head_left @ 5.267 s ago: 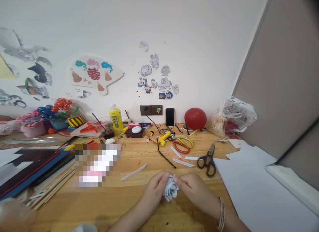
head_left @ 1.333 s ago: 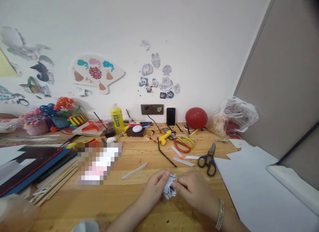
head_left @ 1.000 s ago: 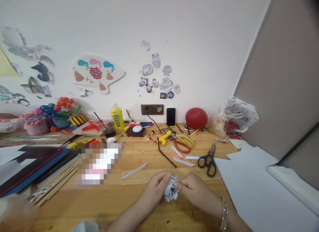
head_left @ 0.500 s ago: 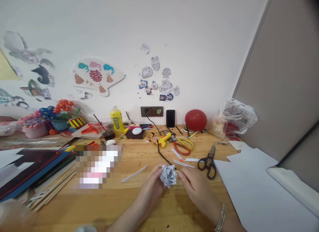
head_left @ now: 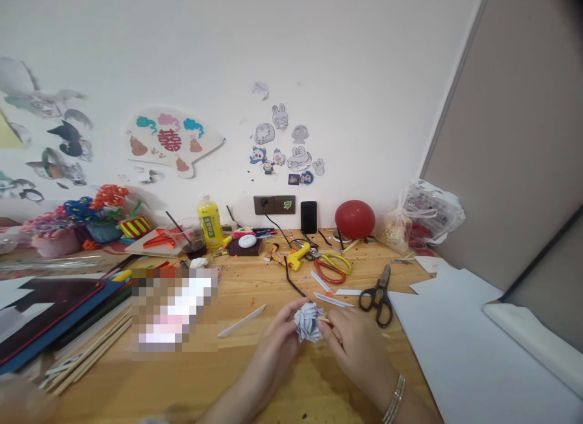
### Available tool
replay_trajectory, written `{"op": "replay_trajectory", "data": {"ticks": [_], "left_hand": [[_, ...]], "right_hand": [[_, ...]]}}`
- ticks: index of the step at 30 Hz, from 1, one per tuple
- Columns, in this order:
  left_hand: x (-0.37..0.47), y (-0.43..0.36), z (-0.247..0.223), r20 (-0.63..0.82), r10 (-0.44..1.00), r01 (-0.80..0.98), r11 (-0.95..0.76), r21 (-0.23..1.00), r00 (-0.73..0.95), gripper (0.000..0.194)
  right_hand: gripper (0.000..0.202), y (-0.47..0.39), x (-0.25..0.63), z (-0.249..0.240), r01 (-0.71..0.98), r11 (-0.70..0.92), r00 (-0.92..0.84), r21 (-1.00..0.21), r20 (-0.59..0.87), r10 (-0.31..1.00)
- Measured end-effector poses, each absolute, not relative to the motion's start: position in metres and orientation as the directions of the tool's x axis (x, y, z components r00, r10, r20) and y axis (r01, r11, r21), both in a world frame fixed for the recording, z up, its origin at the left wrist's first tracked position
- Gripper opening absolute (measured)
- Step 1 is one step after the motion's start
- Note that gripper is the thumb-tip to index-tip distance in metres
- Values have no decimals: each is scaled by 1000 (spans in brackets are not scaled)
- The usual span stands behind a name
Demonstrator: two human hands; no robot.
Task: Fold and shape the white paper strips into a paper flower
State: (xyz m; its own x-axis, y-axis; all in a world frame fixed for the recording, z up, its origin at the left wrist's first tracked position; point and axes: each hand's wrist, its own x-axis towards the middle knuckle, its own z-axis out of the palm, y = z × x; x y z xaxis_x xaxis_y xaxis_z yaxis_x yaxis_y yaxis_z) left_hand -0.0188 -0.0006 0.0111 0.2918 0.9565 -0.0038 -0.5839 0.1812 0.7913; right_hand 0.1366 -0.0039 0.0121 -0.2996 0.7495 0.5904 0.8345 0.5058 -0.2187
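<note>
Together, left fingers [head_left: 289, 312] cradling paper flower [head_left: 306, 323], right fingers [head_left: 331, 340] pinching thin stick [head_left: 324, 320]

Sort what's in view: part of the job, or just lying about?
Part of the job:
- folded paper rosette, in the left hand
- thin stick, in the right hand
- perhaps white paper strips and black scissors, both untouched

Apparently just lying about:
- red balloon
- phone
- yellow bottle
</note>
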Motion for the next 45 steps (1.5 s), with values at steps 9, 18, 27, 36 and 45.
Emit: {"op": "replay_trajectory", "data": {"ticks": [9, 18, 27, 36, 45], "left_hand": [[-21, -5, 10, -20, 943, -607, 230, 761, 332, 27], [-21, -7, 9, 1, 927, -618, 250, 746, 376, 28], [-21, -5, 12, 13, 948, -689, 220, 691, 317, 32], [-17, -2, 10, -67, 973, -590, 189, 785, 222, 28], [-16, -2, 12, -106, 968, -566, 220, 795, 227, 28]], "right_hand": [[43, -5, 137, 18, 702, 518, -286, -488, 474, 833], [56, 2, 140, 17, 363, 266, -366, -893, 126, 922], [44, -1, 146, 24, 625, 453, -180, -636, 447, 876], [32, -4, 147, 24, 708, 693, -464, -135, 651, 601], [31, -4, 145, 24, 656, 754, -553, -25, 665, 502]]}}
